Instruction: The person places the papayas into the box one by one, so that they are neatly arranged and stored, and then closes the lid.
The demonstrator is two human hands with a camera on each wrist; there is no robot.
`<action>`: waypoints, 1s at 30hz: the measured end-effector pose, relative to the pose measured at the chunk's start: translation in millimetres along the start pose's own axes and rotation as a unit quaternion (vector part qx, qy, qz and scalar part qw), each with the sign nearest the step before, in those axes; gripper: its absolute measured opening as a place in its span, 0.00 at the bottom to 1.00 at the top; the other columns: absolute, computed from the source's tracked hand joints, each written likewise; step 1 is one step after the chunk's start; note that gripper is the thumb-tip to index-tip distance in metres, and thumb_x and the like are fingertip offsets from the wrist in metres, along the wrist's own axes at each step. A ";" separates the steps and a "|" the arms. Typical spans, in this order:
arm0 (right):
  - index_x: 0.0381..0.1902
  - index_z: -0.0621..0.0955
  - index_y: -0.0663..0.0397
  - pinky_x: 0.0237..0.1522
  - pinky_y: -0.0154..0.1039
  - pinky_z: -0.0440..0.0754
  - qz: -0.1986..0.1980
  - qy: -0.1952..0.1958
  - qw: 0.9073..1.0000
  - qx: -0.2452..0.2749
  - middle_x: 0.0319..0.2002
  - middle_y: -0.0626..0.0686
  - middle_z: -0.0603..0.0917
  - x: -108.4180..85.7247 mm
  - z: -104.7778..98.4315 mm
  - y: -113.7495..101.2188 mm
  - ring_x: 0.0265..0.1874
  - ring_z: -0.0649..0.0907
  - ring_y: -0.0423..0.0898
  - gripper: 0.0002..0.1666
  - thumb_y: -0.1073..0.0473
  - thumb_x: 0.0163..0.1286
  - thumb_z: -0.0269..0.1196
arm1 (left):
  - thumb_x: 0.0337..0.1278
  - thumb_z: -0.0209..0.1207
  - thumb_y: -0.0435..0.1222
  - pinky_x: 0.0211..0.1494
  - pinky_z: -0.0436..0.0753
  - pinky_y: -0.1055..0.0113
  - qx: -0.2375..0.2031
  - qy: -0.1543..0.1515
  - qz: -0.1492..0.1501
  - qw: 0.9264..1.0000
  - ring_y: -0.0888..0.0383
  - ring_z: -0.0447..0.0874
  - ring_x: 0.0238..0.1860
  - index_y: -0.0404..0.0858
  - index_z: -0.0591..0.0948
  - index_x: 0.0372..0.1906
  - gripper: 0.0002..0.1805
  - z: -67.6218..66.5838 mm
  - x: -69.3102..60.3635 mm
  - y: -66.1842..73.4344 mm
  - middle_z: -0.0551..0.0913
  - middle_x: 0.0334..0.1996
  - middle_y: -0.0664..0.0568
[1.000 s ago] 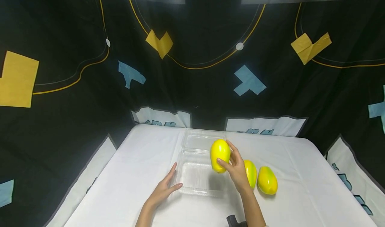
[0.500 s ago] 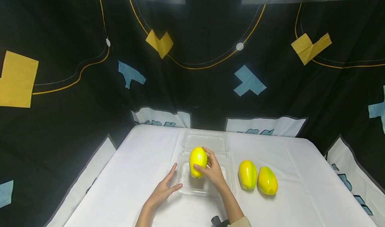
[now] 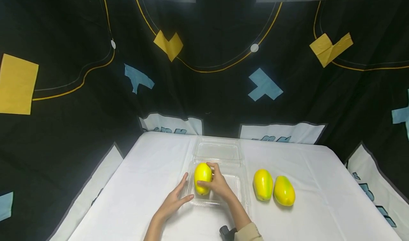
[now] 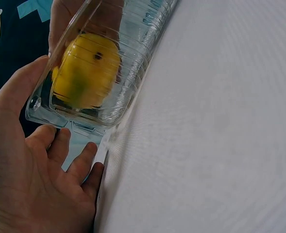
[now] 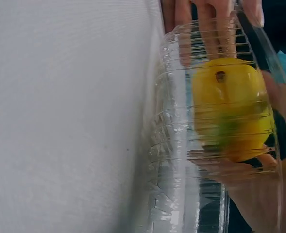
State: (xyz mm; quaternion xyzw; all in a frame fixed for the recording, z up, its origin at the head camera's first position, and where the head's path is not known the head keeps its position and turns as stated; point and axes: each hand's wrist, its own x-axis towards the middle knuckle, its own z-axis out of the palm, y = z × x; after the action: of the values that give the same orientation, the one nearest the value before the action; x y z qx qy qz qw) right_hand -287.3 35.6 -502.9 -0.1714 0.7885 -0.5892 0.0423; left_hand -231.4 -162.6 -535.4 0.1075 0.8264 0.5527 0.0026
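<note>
Pinching a glossy yellow oval fruit (image 3: 202,173) between thumb and fingertips, the right hand (image 3: 220,186) holds it inside the near tray of a clear plastic container (image 3: 234,182). Left of that grip, the left hand (image 3: 172,202) spreads loose fingers beside the tray. Only the wrist views reveal, through finely ribbed walls, the fruit's dark spot (image 4: 98,56); only the head view shows two smooth matching fruits (image 3: 263,185) right of the pinching fingers.

Is a white-clothed tbl (image 3: 322,205). Bears open clear plastic box (image 3: 234,177) approx. ctr, w/ lid half (image 3: 217,149) at far side; also 2 yellow-green fruits (image 3: 263,185) to rt, side by side.
</note>
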 end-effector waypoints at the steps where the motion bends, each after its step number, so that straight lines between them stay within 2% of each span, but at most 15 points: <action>1: 0.64 0.58 0.55 0.48 0.57 0.76 0.002 -0.003 1.000 -0.007 0.56 0.70 0.69 0.1 0.8 0.2 0.50 0.75 0.65 0.47 0.54 0.52 0.71 | 0.56 0.59 0.45 0.60 0.46 0.31 -0.001 0.000 -0.002 1.000 0.39 0.46 0.69 0.50 0.51 0.73 0.42 0.0 0.0 0.3 0.51 0.70 0.45; 7: 0.63 0.56 0.56 0.48 0.57 0.76 0.011 -0.018 0.999 -0.048 0.50 0.66 0.74 0.4 5.7 0.4 0.46 0.78 0.60 0.47 0.54 0.53 0.71 | 0.55 0.60 0.46 0.61 0.45 0.31 -0.011 -0.005 -0.013 1.000 0.41 0.45 0.69 0.53 0.51 0.72 0.43 -0.4 -0.3 -1.0 0.50 0.71 0.49; 16: 0.65 0.51 0.59 0.51 0.56 0.74 -0.002 -0.054 0.995 -0.078 0.52 0.64 0.74 1.7 10.6 3.9 0.49 0.77 0.59 0.47 0.50 0.59 0.66 | 0.55 0.60 0.47 0.60 0.44 0.30 -0.015 -0.009 -0.004 1.000 0.42 0.43 0.70 0.53 0.50 0.73 0.43 -0.5 0.0 -3.4 0.49 0.71 0.52; 25: 0.66 0.50 0.59 0.49 0.52 0.76 -0.014 -0.059 0.993 -0.100 0.49 0.61 0.75 2.5 10.7 5.9 0.46 0.78 0.55 0.49 0.49 0.59 0.66 | 0.56 0.59 0.46 0.60 0.44 0.30 -0.013 -0.009 0.002 1.000 0.42 0.43 0.70 0.52 0.50 0.73 0.43 -0.4 0.4 -3.3 0.48 0.71 0.52; 30: 0.67 0.48 0.61 0.51 0.55 0.75 -0.018 -0.063 0.992 -0.104 0.51 0.64 0.75 1.1 9.6 6.6 0.48 0.78 0.58 0.51 0.49 0.59 0.65 | 0.57 0.59 0.46 0.60 0.44 0.31 -0.012 -0.013 0.006 1.000 0.42 0.43 0.70 0.50 0.50 0.73 0.42 -0.3 1.0 -3.9 0.48 0.71 0.52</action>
State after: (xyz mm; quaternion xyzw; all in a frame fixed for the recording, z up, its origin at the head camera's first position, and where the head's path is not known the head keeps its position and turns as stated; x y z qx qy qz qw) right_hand -287.3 28.1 -511.8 -0.2260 0.8380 -0.4925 0.0634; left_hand -233.1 -164.1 -538.7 0.1192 0.8193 0.5607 0.0115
